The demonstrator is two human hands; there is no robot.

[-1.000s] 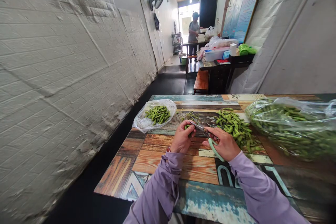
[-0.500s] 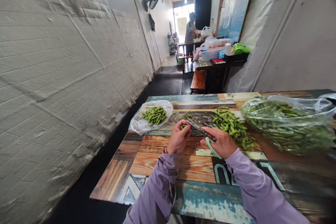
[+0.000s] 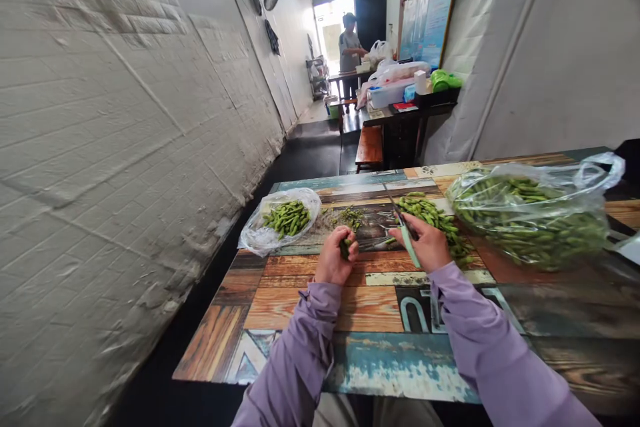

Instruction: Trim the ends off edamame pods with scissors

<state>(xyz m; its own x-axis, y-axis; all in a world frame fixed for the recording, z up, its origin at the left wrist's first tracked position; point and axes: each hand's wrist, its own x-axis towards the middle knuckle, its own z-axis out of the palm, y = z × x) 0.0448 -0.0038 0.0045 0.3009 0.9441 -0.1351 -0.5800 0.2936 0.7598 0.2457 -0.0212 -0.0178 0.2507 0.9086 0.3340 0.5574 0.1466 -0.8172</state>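
My left hand [image 3: 338,257] is closed around green bean pods [image 3: 345,248], only partly visible between the fingers. In my right hand [image 3: 424,241] are scissors [image 3: 409,243] with pale green handles, their blades pointing up and away from me. Just beyond that hand lies a loose pile of green pods [image 3: 431,212]. Small trimmed bits [image 3: 350,217] are scattered on the table past my left hand. Farther left, more pods [image 3: 287,217] sit on an opened clear plastic bag [image 3: 250,238].
A large clear bag [image 3: 530,213] full of pods stands at the right of the patterned table [image 3: 320,310]. Behind are a wooden bench [image 3: 370,145] and a second table loaded with bags and boxes. A person [image 3: 350,50] stands far back. A white brick wall [image 3: 100,167] runs along the left.
My hands have moved apart. The scissors have come away from the pod at my left fingers and swung upright near the pile. The view has shifted slightly to the right.
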